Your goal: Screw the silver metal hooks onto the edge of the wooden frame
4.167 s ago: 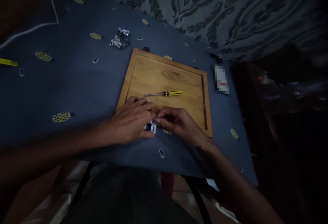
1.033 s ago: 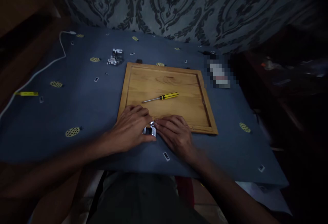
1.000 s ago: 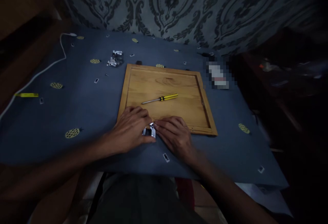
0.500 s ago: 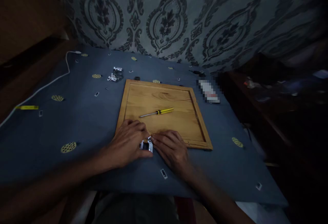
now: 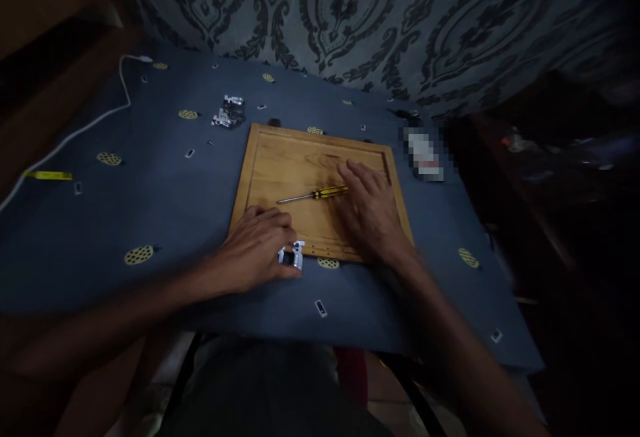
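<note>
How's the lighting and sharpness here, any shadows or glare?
Head view: dim, nearly black at the right edge; shadow by the right hand on the brown rectangular wooden panel; glints on the silver metal fitting; left forearm blurred.

Dim light, dark blurred edges.

Dark, plain-looking clothing (image 5: 270,390), its details dim in shadow, fills the bottom centre of the frame, while the left forearm (image 5: 145,303) and left hand (image 5: 256,245), left of centre, and the right forearm (image 5: 450,323) and right hand (image 5: 373,210), right of centre, are bare
</note>
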Demonstrator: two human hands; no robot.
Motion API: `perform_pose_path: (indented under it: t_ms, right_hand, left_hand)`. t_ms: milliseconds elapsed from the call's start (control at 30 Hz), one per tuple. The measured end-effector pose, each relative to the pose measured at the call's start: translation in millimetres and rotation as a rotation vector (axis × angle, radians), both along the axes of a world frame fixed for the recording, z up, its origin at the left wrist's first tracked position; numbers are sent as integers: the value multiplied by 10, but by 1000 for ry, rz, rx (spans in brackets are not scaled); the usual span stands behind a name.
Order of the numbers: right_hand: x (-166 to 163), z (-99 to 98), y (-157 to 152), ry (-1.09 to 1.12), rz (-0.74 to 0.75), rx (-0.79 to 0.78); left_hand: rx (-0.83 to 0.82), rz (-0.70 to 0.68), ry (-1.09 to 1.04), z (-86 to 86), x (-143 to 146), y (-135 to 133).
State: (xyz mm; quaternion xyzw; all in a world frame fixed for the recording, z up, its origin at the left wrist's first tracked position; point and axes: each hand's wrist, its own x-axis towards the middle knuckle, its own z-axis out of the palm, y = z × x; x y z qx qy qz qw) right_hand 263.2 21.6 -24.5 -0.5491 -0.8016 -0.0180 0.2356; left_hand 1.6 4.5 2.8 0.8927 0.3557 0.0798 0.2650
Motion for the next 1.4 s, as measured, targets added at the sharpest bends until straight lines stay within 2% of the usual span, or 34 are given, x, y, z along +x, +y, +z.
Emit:
perform_pose_path:
  t_ms: [133, 233, 367, 467, 567, 667, 767, 933, 1133, 1400]
  right_hand:
    - [57, -110, 167, -34, 38, -142]
    - [77, -136, 156, 37, 76, -127]
    - [99, -50, 85, 120, 92, -113]
    - [48, 94, 4, 374, 41, -47]
    - [-109, 287, -99, 745, -103, 109]
    - [-326, 474, -207, 1067, -192, 329]
    - [-492, 569, -300, 1205, -207, 369]
    - [-541, 484, -389, 1237, -210, 296]
    - [-505, 342, -461, 1104, -224, 219]
    - [-522, 304, -489, 972, -207, 204]
  left_hand:
    - [8, -8, -14, -17, -6, 2]
    - [33, -6, -29, -41, -16, -6]
    - [27, -3, -20, -34, -14, -7]
    - [10, -11, 6, -21, -7, 1]
    - [11, -10, 1, -40, -10, 2]
    - [22, -7, -31, -67, -16, -4]
    - [22, -8, -24, -60, -14, -6]
    - [-3, -10, 10, -15, -1, 5]
    - [0, -13, 25, -9, 5, 10]
    - [-17, -10, 14, -10, 4, 15]
